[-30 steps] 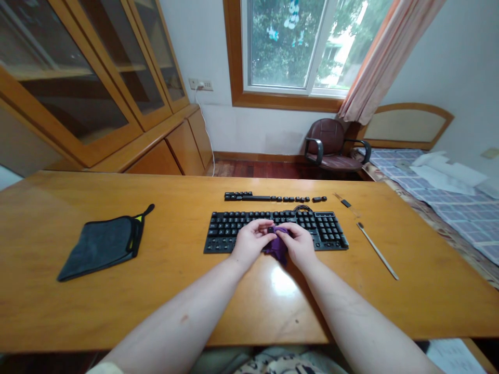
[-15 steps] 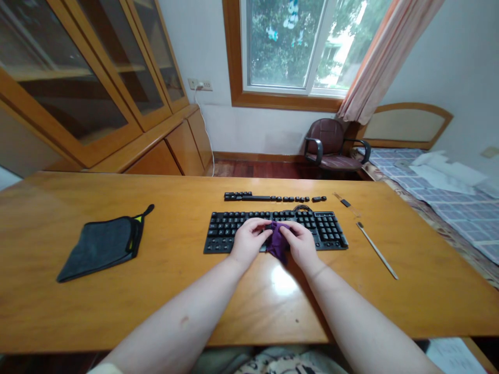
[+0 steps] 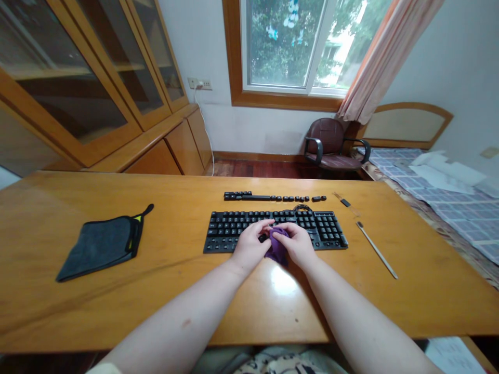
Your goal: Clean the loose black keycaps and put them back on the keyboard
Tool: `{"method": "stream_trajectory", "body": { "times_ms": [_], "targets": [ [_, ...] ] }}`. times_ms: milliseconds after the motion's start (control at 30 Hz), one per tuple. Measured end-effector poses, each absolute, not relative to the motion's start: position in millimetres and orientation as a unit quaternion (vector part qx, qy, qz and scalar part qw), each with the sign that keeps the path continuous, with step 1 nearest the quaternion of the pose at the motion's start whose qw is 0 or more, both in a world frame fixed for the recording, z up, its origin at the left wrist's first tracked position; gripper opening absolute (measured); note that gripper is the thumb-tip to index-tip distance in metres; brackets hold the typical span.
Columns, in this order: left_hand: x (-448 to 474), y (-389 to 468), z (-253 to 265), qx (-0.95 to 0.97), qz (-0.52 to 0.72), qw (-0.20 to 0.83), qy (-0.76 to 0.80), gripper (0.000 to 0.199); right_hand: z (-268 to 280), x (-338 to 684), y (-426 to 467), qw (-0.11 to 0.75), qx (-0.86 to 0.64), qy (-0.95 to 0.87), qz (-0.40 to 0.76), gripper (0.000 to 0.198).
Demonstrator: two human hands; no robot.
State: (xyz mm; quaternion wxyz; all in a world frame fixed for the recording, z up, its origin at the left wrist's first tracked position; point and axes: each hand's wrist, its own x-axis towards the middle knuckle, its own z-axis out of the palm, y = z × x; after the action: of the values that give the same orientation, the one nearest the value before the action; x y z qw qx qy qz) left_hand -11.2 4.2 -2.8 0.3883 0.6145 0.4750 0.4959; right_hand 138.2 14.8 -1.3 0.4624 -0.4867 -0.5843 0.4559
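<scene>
Both my hands are close together over the front middle of a black keyboard [image 3: 222,228], whose front row has bare switches without caps. My right hand [image 3: 301,245] pinches a crumpled purple cloth [image 3: 277,252] that hangs down at the keyboard's front edge. My left hand [image 3: 251,243] is closed beside the cloth, its thumb and fingers around a small black piece that looks like a keycap [image 3: 262,237]. Its fingertips meet the cloth, which partly hides them. Behind the keyboard lies a row of loose black keycaps [image 3: 255,198], among them the long space bar.
A folded grey cloth [image 3: 99,244] lies on the left of the wooden table [image 3: 175,306]. On the right are a thin brush [image 3: 377,250] and a small wire tool with a black handle [image 3: 345,203]. The keyboard's coiled cable [image 3: 302,208] sits behind it.
The purple cloth has been bunched up towards my right hand. My left fingers have opened slightly from the cloth, and a small black piece now shows between them.
</scene>
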Motion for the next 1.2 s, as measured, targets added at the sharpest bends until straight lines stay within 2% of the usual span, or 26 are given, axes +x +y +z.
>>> {"method": "stream_trajectory", "body": {
  "times_ms": [167, 500, 667, 900, 1100, 1200],
  "targets": [
    [-11.1, 4.9, -0.9, 0.625, 0.484, 0.386, 0.476, 0.044, -3.4, 140.0, 16.4, 0.465, -0.471, -0.570, 0.488, 0.019],
    [-11.1, 3.7, 0.5, 0.636, 0.486, 0.362, 0.477, 0.040, 0.2, 141.7, 15.7, 0.455, -0.478, -0.587, 0.470, 0.018],
    [-8.5, 4.9, 2.3, 0.604, 0.505, 0.397, 0.471, 0.038, -0.8, 141.3, 17.2, 0.474, -0.473, -0.565, 0.483, 0.017],
    [-10.3, 6.0, 3.0, 0.593, 0.525, 0.389, 0.471, 0.038, 4.1, 138.2, 14.8, 0.521, -0.478, -0.525, 0.473, 0.022],
    [-11.0, 6.2, 7.1, 0.619, 0.506, 0.373, 0.470, 0.021, 3.9, 139.3, 15.8, 0.546, -0.486, -0.507, 0.456, 0.021],
    [-9.8, 6.0, 6.2, 0.601, 0.523, 0.384, 0.466, 0.019, 3.2, 139.6, 16.9, 0.554, -0.495, -0.512, 0.431, 0.022]
  ]
}}
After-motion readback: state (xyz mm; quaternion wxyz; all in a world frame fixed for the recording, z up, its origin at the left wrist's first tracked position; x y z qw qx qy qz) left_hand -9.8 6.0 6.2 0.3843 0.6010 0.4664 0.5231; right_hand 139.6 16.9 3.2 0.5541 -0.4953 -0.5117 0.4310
